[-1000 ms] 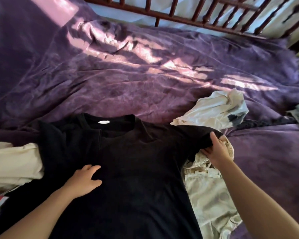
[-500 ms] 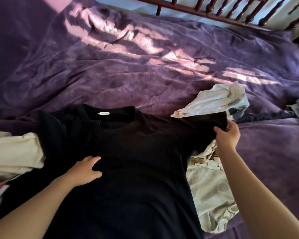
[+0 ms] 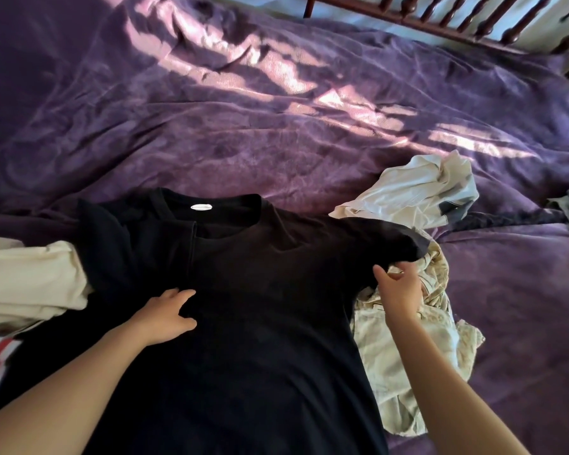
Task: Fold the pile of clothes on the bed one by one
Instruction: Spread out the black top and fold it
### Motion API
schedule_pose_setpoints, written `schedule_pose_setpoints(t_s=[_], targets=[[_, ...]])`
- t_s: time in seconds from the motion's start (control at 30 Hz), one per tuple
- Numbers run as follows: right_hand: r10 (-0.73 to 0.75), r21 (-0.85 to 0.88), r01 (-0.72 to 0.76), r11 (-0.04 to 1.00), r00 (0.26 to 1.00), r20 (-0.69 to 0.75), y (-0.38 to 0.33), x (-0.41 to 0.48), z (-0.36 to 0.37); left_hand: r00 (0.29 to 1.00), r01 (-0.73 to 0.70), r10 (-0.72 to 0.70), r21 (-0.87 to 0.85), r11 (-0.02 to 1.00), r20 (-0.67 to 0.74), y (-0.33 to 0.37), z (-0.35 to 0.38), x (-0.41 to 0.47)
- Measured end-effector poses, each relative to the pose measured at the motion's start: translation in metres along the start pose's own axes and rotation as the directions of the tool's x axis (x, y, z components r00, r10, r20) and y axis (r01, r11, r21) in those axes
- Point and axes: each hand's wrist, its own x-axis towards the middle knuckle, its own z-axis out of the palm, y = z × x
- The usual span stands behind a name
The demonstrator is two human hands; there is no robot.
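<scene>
We have the black T-shirt (image 3: 260, 307) spread front-up on the purple bedspread (image 3: 276, 126), collar away from us, its white label (image 3: 201, 206) showing. Our left hand (image 3: 165, 316) rests flat on the chest with relaxed fingers, grasping nothing. Our right hand (image 3: 398, 290) pinches the lower edge of the shirt's right sleeve, thumb on the black cloth and fingers curled underneath. A patterned cream garment (image 3: 408, 356) lies under that side. A crumpled white garment (image 3: 418, 188) sits just beyond the sleeve, and a cream garment (image 3: 27, 284) lies at the shirt's left.
</scene>
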Motion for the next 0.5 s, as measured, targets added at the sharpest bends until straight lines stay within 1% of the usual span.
schedule_pose_setpoints(t_s=[0.07,0.13,0.2,0.27,0.33,0.37,0.5], targets=[[-0.018,-0.007,0.018,1.0,1.0,0.0,-0.005,0.005,0.0,1.0,-0.003,0.003,0.008,1.0,-0.003,0.0,0.0,-0.001],[-0.099,-0.028,0.098,0.995,0.995,-0.009,-0.017,0.009,-0.005,1.0,-0.003,0.003,0.018,1.0,-0.002,0.001,0.001,-0.001],[-0.141,0.034,0.142,0.989,0.99,-0.018,-0.03,0.011,-0.009,1.0,-0.003,0.003,0.021,1.0,-0.001,0.002,0.001,-0.002],[-0.09,0.201,0.099,0.974,0.994,-0.054,-0.036,0.014,-0.017,1.0,-0.007,0.007,0.025,1.0,0.0,0.003,0.0,-0.003],[0.013,0.405,0.003,0.914,0.999,-0.037,-0.034,0.019,-0.025,1.0,-0.016,0.016,0.035,0.999,0.002,0.003,0.0,-0.004],[0.047,0.449,-0.031,0.893,0.999,-0.025,-0.03,0.019,-0.029,1.0,-0.019,0.019,0.038,0.999,0.006,0.003,0.0,-0.005],[0.161,0.527,-0.148,0.837,0.987,0.021,-0.01,0.021,-0.034,1.0,-0.015,0.014,0.031,0.999,0.019,0.001,0.0,-0.005]])
